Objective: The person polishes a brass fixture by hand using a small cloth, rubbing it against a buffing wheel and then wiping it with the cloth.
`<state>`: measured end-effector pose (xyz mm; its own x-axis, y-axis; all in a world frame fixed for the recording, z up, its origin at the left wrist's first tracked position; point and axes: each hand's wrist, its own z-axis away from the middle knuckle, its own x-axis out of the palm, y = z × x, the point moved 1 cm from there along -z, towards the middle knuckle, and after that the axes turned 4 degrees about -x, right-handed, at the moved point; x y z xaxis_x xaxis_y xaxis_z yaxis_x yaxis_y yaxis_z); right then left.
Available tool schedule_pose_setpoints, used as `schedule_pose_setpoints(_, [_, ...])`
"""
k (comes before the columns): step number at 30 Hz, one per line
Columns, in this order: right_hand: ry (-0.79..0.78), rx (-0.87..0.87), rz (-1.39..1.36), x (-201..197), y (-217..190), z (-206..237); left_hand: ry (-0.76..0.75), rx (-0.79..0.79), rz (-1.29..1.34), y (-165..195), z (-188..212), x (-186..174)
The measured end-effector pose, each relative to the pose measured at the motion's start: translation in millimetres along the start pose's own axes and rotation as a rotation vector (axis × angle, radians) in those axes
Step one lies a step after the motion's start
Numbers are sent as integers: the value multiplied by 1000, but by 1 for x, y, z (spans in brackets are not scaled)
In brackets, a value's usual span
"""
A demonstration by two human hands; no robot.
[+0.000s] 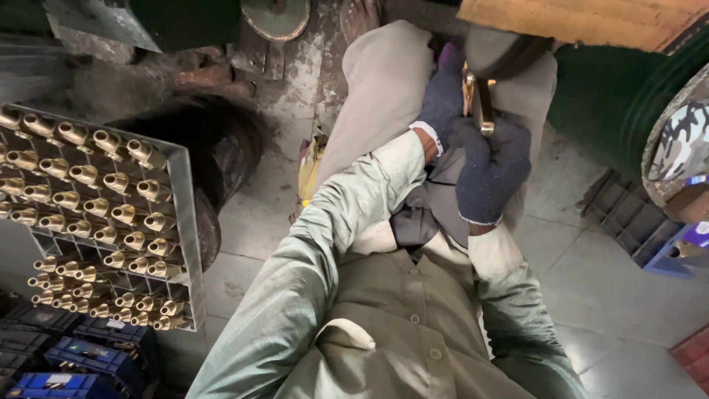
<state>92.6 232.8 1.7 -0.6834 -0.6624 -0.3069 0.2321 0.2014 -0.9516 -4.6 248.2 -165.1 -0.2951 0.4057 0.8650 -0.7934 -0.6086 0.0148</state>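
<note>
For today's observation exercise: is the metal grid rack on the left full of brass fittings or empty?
Nearly full: the metal grid rack holds a brass fitting in almost every visible cell.

You look down on a stained grey tiled floor (pixel 591 295), cracked and dirty toward the top. At your left a metal grid tray (pixel 186 222) holds rows of brass fittings (pixel 111 214), each in its own cell, and leans against a dark rounded drum (pixel 221 148). Below the tray, blue and black plastic crates (pixel 88 358) sit stacked on the floor. To your right, a dark ribbed crate (pixel 624 218) rests beside a blue bin (pixel 676 255). A red crate corner (pixel 694 358) shows at the lower right edge.
</note>
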Motion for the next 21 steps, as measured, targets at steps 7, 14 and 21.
schedule_pose_setpoints(7, [-7, 79, -229, 1, -18, -20, 332, 162, -829, 24, 22, 23])
schedule_pose_setpoints(14, [-205, -201, 360, -85, -70, 69, -52, 574, -1460, 46, 155, 45])
schedule_pose_setpoints(21, [-275, -50, 184, -137, -71, 141, -146, 199, -758, 51, 264, 84])
